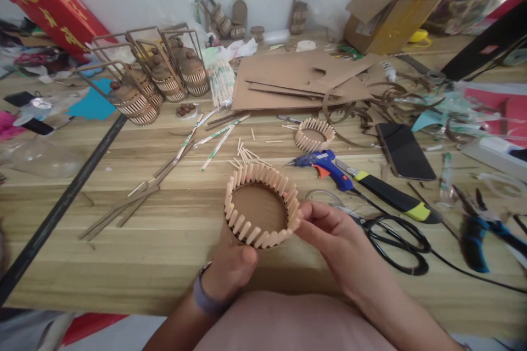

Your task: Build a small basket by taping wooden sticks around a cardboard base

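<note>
A round cardboard base (259, 208) ringed with upright short wooden sticks is held up above the table edge. My left hand (234, 269) grips it from below and the near side, with the thumb against the rim; its other fingers are mostly hidden. At the ring's right side, my right hand (329, 230) pinches thumb and forefinger together at one of the sticks (295, 219). Just beyond the ring lie several loose cut stick pieces (246, 154). A second, smaller-looking stick ring (315, 135) rests farther back, near a blue glue gun (323, 163).
To the right lie a utility knife (395, 194), black-handled scissors (397, 241), pliers (481, 225) and a phone (405, 151). Cardboard sheets (280, 74) and curled brown strips (370, 101) spread behind. Several finished stick lanterns (168, 79) with frames stand back left. A cable trails right.
</note>
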Demonstrator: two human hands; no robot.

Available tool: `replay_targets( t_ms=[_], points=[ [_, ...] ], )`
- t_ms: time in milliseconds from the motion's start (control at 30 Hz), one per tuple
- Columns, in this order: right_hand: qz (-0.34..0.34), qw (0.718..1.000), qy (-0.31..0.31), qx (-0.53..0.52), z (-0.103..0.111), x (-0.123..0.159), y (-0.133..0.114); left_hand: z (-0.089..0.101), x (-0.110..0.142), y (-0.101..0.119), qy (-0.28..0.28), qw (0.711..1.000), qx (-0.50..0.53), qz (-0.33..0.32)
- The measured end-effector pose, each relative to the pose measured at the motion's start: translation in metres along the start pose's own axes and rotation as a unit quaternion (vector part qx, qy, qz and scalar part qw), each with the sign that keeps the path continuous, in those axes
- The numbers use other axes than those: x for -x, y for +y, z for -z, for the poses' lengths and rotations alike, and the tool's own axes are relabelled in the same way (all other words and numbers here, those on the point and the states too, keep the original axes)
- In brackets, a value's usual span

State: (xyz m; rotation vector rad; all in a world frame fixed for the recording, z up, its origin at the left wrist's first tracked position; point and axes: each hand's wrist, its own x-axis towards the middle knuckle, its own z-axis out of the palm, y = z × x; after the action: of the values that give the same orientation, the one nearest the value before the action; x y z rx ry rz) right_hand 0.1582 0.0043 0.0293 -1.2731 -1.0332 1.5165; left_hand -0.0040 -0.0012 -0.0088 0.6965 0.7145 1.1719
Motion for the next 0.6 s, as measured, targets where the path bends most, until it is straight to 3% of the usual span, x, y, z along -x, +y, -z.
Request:
replay_targets(
  t_ms=[67,133,233,300,467,600],
  points=[
    [0.118,0.988,0.033,0.092,0.0,0.004,-0.001,-0.004,-0.004,0.002,0.0,0.999,0.046,-0.011],
    [0.236,0.956,0.064,0.163,-0.002,0.009,-0.003,-0.009,-0.007,0.006,-0.001,0.996,0.089,-0.02],
    [0.346,0.907,0.085,0.225,-0.004,0.014,-0.007,-0.012,-0.011,0.01,-0.013,0.991,0.128,-0.023],
    [0.361,0.898,0.085,0.238,-0.005,0.014,-0.008,-0.012,-0.011,0.012,-0.028,0.988,0.149,-0.025],
    [0.304,0.931,0.061,0.194,-0.006,0.009,-0.005,-0.012,-0.008,0.011,-0.069,0.982,0.173,-0.023],
    [0.282,0.939,0.057,0.186,-0.006,0.008,-0.005,-0.011,-0.007,0.01,-0.069,0.987,0.145,-0.03]
  ],
)
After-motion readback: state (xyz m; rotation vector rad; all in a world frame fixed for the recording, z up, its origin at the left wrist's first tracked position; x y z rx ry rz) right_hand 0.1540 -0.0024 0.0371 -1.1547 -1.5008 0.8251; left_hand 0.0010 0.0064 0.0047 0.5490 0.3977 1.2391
